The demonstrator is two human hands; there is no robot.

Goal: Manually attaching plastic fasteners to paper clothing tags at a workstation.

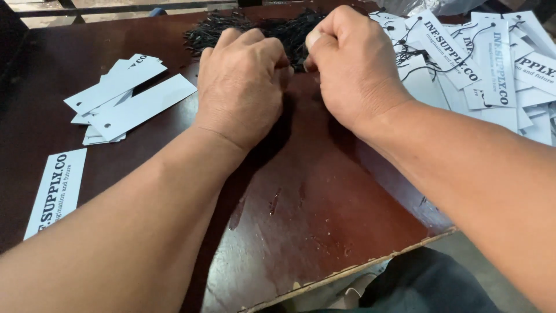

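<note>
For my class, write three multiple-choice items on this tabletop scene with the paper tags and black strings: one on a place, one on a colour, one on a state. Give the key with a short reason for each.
1. Where is the pile of black strings?
A. at the far edge of the table, behind the hands
B. on the person's lap
C. on the floor

2. What colour is the table?
A. white
B. dark reddish brown
C. green

3. How are the left hand and right hand placed?
A. flat and far apart
B. curled, fingertips brought together at the strings
C. both raised off the table holding a cup

Key: 1 A, the strings lie just beyond the knuckles. 2 B, the worn surface shows that colour. 3 B, both fists meet at the pile's near edge, with stringed tags to the right and plain tags to the left.
</note>
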